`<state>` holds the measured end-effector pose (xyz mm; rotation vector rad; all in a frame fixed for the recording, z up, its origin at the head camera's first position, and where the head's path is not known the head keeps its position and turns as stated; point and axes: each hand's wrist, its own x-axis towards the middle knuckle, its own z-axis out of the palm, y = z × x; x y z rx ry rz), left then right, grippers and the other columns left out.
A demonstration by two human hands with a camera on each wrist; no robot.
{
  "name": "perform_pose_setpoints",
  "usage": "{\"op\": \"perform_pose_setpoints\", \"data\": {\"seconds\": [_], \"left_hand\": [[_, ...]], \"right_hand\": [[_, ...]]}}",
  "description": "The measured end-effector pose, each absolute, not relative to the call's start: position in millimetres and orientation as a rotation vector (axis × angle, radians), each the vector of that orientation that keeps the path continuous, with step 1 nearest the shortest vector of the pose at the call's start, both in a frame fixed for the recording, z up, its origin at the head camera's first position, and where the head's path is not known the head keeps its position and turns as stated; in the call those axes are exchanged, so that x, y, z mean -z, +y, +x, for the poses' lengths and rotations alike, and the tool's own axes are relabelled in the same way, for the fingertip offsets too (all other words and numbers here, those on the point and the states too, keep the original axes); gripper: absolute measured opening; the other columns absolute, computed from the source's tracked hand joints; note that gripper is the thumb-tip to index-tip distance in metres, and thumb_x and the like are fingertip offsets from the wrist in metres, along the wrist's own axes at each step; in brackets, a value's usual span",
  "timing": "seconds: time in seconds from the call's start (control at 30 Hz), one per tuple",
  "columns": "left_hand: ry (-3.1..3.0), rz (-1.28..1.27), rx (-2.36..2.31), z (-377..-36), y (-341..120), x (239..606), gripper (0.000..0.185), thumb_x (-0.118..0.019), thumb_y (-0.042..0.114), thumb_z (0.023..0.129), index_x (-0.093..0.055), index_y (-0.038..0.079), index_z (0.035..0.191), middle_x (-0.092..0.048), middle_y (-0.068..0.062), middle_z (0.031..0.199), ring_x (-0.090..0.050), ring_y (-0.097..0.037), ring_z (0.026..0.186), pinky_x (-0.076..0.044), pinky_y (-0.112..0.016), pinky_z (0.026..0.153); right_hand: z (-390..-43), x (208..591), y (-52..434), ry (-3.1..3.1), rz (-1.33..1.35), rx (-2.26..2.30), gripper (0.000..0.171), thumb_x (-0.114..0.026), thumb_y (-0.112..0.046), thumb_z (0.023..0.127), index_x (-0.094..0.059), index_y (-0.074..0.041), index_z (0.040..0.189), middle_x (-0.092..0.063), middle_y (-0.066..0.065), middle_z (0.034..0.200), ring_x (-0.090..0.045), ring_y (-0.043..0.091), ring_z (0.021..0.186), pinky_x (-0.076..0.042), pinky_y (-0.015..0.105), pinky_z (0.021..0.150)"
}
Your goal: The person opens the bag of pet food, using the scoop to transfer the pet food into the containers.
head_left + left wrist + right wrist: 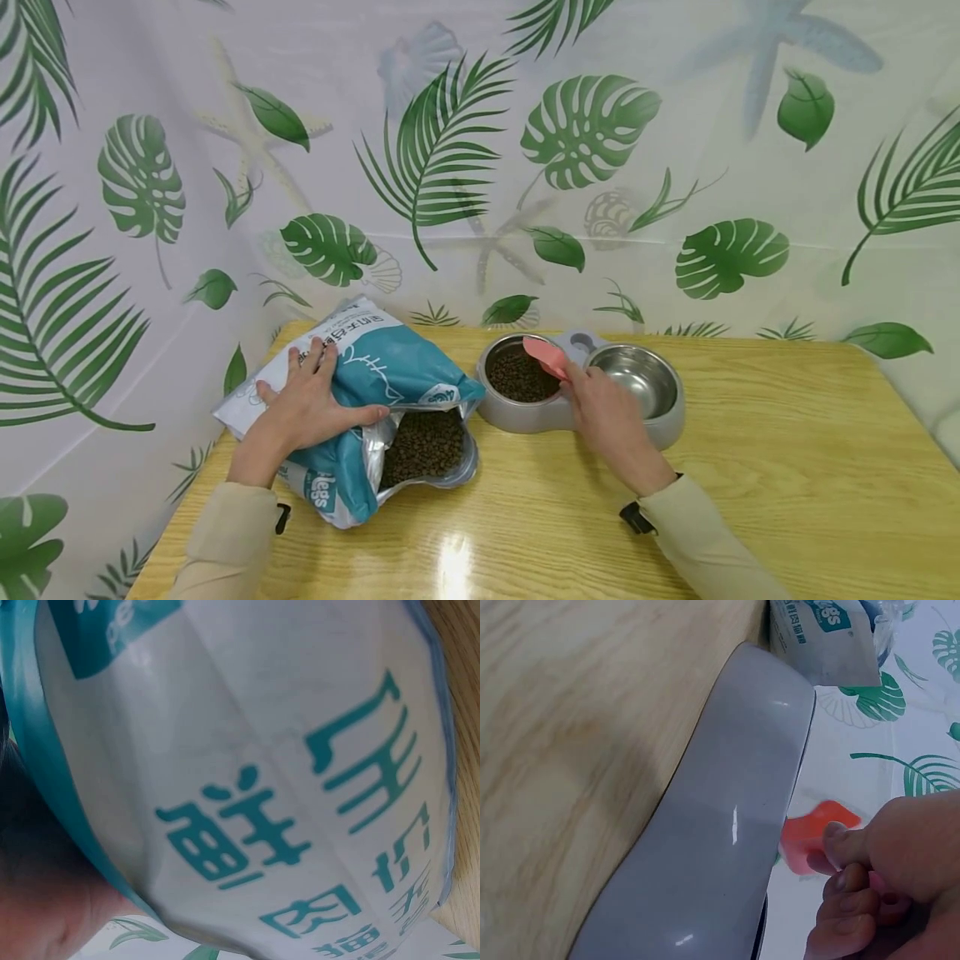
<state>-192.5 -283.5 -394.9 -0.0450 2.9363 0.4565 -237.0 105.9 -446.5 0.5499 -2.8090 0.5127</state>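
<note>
In the head view a blue and white pet food bag [408, 362] lies on its side, its mouth showing brown kibble [423, 446]. My left hand [303, 408] rests on top of the bag with fingers spread. My right hand [607, 417] grips a pink scoop [547, 357] by its handle, tilted over the left bowl [519, 419] of a grey double feeder. Brown kibble [517, 375] lies in that bowl. The right bowl [637, 379] shows bare metal. In the right wrist view the scoop [810, 836] sits beyond the feeder's grey side [712, 802].
A wooden table [787, 458] carries the bag and the feeder. A leaf-printed curtain [465, 167] hangs behind the table and along its left side. The bag's open mouth lies close to the feeder's left end.
</note>
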Motion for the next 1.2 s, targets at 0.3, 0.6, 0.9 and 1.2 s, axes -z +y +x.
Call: {"op": "perform_pose_setpoints", "data": {"seconds": [0.3, 0.6, 0.9, 1.2], "left_hand": [[2.945, -0.039, -0.453, -192.5, -283.8, 394.7, 0.133, -0.061, 0.085, 0.078, -0.006, -0.001, 0.164, -0.001, -0.028, 0.171, 0.006, -0.058, 0.154, -0.002, -0.093, 0.101], [2.940, -0.043, -0.453, -192.1, -283.4, 394.4, 0.132, -0.061, 0.084, 0.079, -0.006, -0.001, 0.164, 0.000, -0.027, 0.171, 0.006, -0.058, 0.154, -0.002, -0.093, 0.102], [2.938, -0.046, -0.457, -192.9, -283.7, 398.0, 0.133, -0.061, 0.085, 0.078, -0.005, 0.000, 0.164, 0.000, -0.027, 0.171, 0.007, -0.057, 0.154, -0.001, -0.092, 0.102], [2.938, -0.049, -0.440, -194.1, -285.1, 396.5, 0.134, -0.061, 0.085, 0.078, -0.004, 0.000, 0.164, 0.000, -0.027, 0.171, 0.006, -0.057, 0.154, -0.001, -0.092, 0.102]], "right_hand": [[-225.5, 428.7, 116.0, -2.832, 0.624, -1.530, 0.029, -0.050, -0.026, 0.109, -0.065, -0.001, 0.107, -0.048, 0.000, 0.067, -0.038, 0.009, 0.054, -0.034, 0.025, 0.051], [-193.9, 420.7, 102.0, -2.995, 0.978, -1.967, 0.032, -0.047, -0.023, 0.110, -0.064, 0.001, 0.099, -0.040, -0.005, 0.057, -0.029, 0.006, 0.043, -0.028, 0.021, 0.042], [-163.8, 431.7, 59.8, -3.062, 1.012, -1.253, 0.027, -0.055, -0.022, 0.104, -0.063, -0.014, 0.080, -0.035, -0.012, 0.055, -0.030, 0.002, 0.047, -0.026, 0.020, 0.050], [-141.6, 426.8, 28.2, -2.838, 0.929, -0.749, 0.040, -0.059, -0.010, 0.095, -0.040, -0.017, 0.061, -0.029, -0.008, 0.051, -0.029, 0.007, 0.043, -0.022, 0.021, 0.041]]}}
